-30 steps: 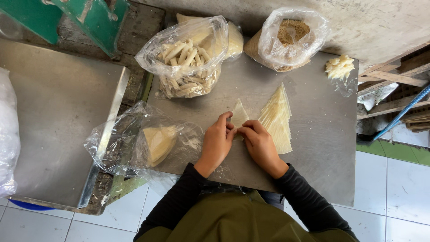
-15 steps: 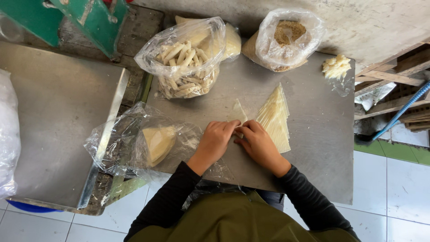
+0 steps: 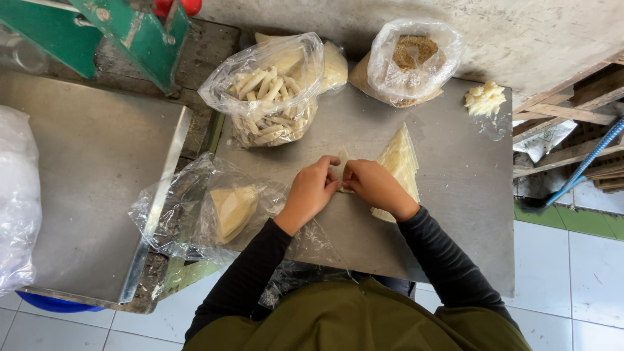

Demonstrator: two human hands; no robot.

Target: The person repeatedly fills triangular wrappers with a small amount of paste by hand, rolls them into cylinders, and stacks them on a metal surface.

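The fingers of both hands were pinched together around a small pale piece of thin pastry wrapper, the tips curled in and meeting over it so that little of the sheet showed between them. The left hand and the right hand were touching at the fingertips, low on the grey metal table, just in front of the person's body. How tightly the wrapper was folded could not be told, since the fingers covered most of it.

Just beside the right hand, touching its far edge, lay a fanned stack of pale yellow triangular wrappers. To the left of the left hand, a crumpled clear plastic bag held another folded bundle of yellow sheets. Farther back stood an open clear bag of pale finger-shaped rolled sticks, and to its right a clear bag of brown crumbly filling. A small heap of pale yellow scraps sat near the table's far right corner.

Judging by the pose, the work in hand looked like rolling or folding a single wrapper into a stick; finishing it would seem to call for an even turn from both thumbs, keeping the thin sheet from tearing.
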